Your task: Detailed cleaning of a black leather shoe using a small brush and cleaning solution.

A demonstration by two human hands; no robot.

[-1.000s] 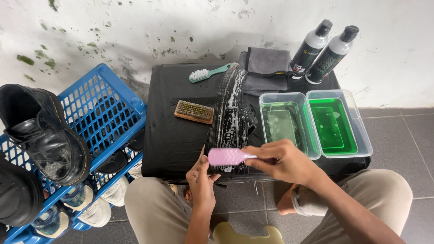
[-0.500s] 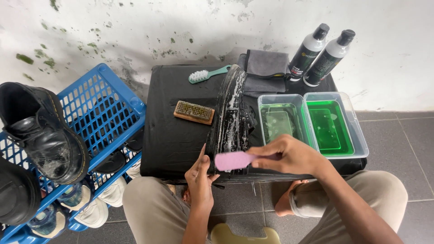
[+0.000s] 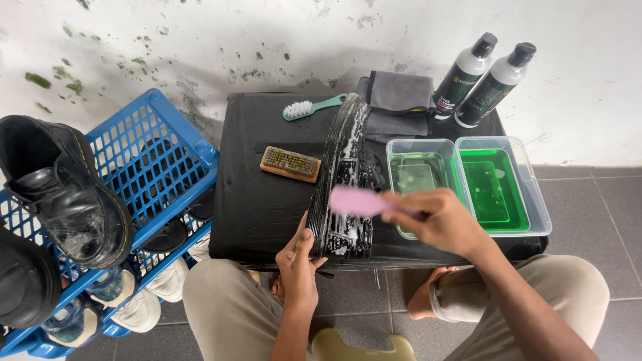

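The right hand (image 3: 438,220) is curled shut around the handle of a pink plastic scrub brush (image 3: 358,202), thumb and fingers wrapped so that the brush head juts out leftward; the brush is blurred, so whether its bristles touch the surface beneath cannot be told. Directly under and just left of that head lies the black boot turned sole-up (image 3: 344,184), its dark ridged sole streaked with white foam; its long axis runs away from the person toward the wall, tilted slightly rightward at the far end, so the brush handle crosses it almost at a right angle. The left hand (image 3: 299,262) braces the near end of the sole, fingers pressed together and thumb laid against the left edge, pinching the boot steady on the black padded bench (image 3: 261,200); it is the nearer hand to the boot and is touching it, whereas the right reaches it only through the brush.

Outward from there: just beside the right hand stand two clear plastic tubs of green liquid (image 3: 498,184), side by side at the bench's right end; left of the boot rests a wooden-backed bristle brush (image 3: 290,164), well apart from both hands; beyond it a small teal-handled brush (image 3: 313,107); a folded grey cloth (image 3: 400,100) and two grey bottles with black caps (image 3: 478,77) sit against the stained white wall. At far left a blue plastic crate rack (image 3: 150,160) carries a second black boot (image 3: 63,190), with pale shoes beneath.
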